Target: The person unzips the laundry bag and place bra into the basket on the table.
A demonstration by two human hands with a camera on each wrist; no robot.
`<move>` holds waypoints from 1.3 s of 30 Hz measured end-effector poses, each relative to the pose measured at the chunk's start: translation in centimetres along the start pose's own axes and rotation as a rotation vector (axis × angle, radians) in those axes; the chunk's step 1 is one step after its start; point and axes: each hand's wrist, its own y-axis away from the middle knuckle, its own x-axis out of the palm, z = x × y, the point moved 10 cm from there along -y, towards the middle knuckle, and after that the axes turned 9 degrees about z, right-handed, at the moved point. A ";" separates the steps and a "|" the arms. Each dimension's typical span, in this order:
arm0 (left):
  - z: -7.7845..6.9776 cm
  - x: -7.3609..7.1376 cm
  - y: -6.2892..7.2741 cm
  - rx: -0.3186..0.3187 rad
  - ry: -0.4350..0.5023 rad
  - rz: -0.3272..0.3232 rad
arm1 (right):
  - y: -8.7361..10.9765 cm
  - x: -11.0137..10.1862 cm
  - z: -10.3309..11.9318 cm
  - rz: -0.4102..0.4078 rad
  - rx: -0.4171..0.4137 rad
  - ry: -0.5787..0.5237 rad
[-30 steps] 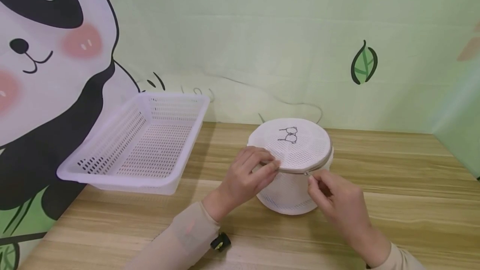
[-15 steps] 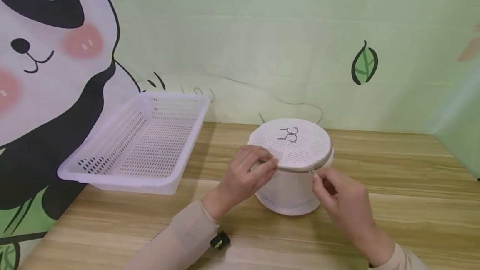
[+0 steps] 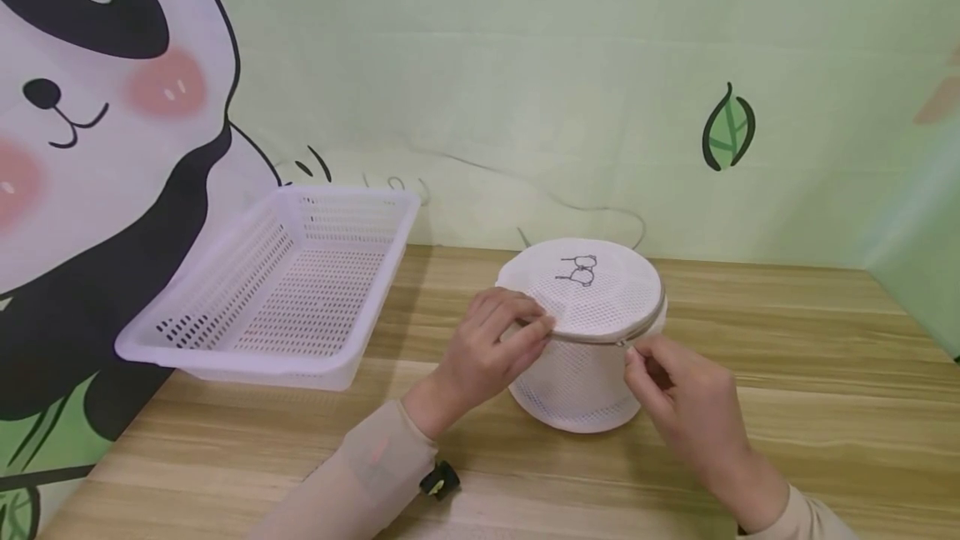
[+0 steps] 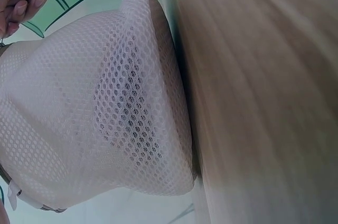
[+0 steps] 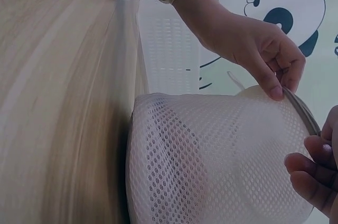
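A white mesh laundry bag [image 3: 577, 386], shaped like a drum, stands upright on the wooden table. Its round lid [image 3: 600, 298] bears a small drawing of glasses, and a grey-brown zipper [image 5: 302, 110] runs round the rim. My left hand [image 3: 489, 348] pinches the rim at the front left, thumb below and fingers over the edge. At the front right, my right hand [image 3: 690, 407] pinches the small zipper pull [image 3: 622, 343]. Through the mesh in the left wrist view something dark shows faintly inside the bag; its kind cannot be made out.
To the left stands a white perforated plastic basket [image 3: 356, 348] with nothing visible in it. Behind the table [image 3: 810, 440] rises a pale green wall covering [image 3: 450, 90] printed with a panda and leaves. A black strap piece [image 3: 441, 482] sits by the left sleeve.
Over the last second my right hand has shifted slightly right with the zipper pull along the rim. My left hand keeps nearly the same hold, and the bag stays in place.
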 end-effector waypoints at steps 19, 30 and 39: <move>0.8 0.2 0.0 -0.055 -0.014 0.008 | 0.1 0.6 0.0 0.004 0.002 -0.027; 1.1 0.3 0.2 -0.066 -0.016 0.008 | 0.1 0.3 0.1 -0.009 0.008 -0.030; 1.3 0.4 0.3 -0.073 -0.010 0.011 | 0.0 0.2 0.0 -0.001 0.009 -0.032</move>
